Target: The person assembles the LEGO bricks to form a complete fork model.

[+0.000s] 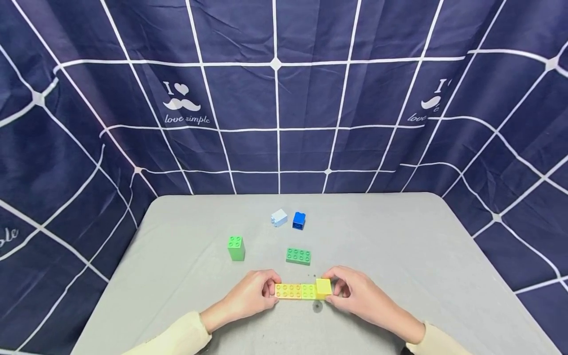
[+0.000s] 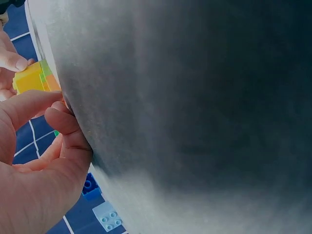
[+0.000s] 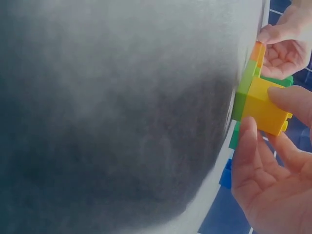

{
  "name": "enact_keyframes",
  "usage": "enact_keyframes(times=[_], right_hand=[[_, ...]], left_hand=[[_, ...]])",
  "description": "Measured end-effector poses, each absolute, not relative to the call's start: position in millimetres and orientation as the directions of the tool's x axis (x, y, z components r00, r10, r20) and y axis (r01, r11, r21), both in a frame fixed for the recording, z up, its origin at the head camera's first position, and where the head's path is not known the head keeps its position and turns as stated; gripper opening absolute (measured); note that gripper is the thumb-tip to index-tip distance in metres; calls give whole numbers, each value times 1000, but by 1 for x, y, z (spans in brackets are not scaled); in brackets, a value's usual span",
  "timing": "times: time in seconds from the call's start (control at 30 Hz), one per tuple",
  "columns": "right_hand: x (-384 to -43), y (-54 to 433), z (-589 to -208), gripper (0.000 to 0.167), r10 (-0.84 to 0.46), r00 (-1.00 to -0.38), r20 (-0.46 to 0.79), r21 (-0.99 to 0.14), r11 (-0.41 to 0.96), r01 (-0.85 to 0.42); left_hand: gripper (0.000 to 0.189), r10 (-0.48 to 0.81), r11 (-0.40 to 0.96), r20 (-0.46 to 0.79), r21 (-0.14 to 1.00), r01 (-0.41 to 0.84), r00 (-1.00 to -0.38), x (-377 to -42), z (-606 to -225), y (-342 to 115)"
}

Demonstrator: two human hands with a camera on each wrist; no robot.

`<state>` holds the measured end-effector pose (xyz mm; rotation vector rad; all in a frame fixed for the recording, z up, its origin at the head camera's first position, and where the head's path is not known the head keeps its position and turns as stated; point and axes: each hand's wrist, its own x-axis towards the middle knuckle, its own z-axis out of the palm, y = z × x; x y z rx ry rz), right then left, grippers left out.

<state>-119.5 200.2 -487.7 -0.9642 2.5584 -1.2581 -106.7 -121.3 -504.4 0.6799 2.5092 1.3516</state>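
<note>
In the head view, an orange brick (image 1: 288, 291), a lime-green brick (image 1: 308, 292) and a yellow brick (image 1: 323, 288) form a short row near the front of the table. My left hand (image 1: 253, 295) pinches the orange brick's left end between thumb and fingers. At the other end, my right hand (image 1: 365, 296) grips the yellow brick, thumb on one side and fingertips on the other. The yellow brick shows a smooth face upward; in the right wrist view its studs point sideways, away from the lime-green brick (image 3: 243, 95).
Just behind the row lies a dark green brick (image 1: 299, 256). A tall green brick (image 1: 236, 248) stands to the left. Farther back are a light blue brick (image 1: 279, 217) and a dark blue brick (image 1: 299, 220). A navy curtain (image 1: 239, 98) encloses the grey table (image 1: 186, 246).
</note>
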Motion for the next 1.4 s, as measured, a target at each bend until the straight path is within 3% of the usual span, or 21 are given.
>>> enact_keyframes(times=[0.33,0.73,1.4], right_hand=[[-120,201,-486,48,-550,-829,101,-777,477,-411],[-139,199,-482,28,-466,-877,117,-814,461,-354],[-184,188,-489,27,-427,-886,179,-766,505,-398]], left_hand=[[27,487,469,30,834,290,-873,-105,-504,-122],[27,496,447,66,835,320,-866,-104,-508,-123],[26,495,450,61,836,316,-867,-105,-508,-123]])
